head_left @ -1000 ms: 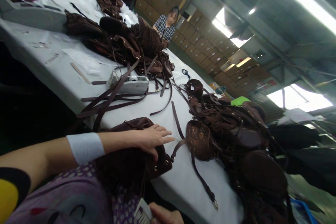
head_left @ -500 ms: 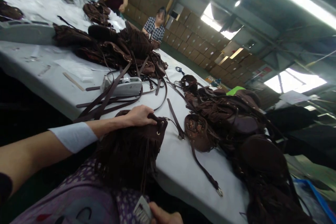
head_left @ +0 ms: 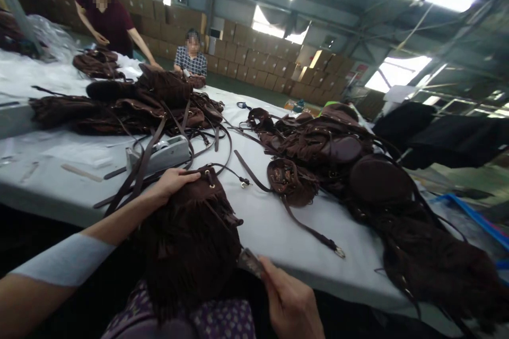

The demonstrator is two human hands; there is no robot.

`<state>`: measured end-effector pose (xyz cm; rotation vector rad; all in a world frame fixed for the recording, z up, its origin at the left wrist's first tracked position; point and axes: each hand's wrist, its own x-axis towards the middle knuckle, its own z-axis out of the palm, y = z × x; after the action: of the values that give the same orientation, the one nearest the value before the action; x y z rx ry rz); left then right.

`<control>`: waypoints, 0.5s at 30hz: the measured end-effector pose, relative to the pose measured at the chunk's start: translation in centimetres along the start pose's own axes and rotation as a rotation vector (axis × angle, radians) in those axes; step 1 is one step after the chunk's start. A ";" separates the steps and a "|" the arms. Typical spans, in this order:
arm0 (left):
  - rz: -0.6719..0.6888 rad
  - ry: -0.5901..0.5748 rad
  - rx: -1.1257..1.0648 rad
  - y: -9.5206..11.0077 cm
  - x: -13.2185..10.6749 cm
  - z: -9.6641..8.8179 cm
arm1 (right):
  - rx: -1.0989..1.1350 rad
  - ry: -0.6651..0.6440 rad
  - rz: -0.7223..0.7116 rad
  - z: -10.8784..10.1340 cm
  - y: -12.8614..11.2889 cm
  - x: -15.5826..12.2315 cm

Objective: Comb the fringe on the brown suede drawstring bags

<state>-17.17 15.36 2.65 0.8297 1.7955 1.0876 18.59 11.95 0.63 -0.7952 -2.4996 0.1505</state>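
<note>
A dark brown fringed suede bag lies over the near table edge and onto my lap. My left hand is closed on the bag's top rim by the eyelets. My right hand is low at the front, fingers pinched on a small card tag that sits at the bag's right side. A loose brown strap with a buckle lies on the white table just right of the bag.
A pile of brown bags fills the table's right side, another heap lies at the back left. A grey tape dispenser sits among straps. Two people work at the far end. Stacked cartons line the back wall.
The view swung left and levelled. My left hand went from resting flat on the bag to gripping its top rim. My right hand rose with the tag to the bag's side.
</note>
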 end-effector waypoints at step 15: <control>-0.308 0.097 -0.697 1.3 -12.0 -2.2 | -0.125 0.502 0.575 1.6 2.1 -4.1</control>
<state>-14.09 4.92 8.30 0.0804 1.3990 1.4243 21.67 11.43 -3.06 -1.3944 -1.7764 -0.0132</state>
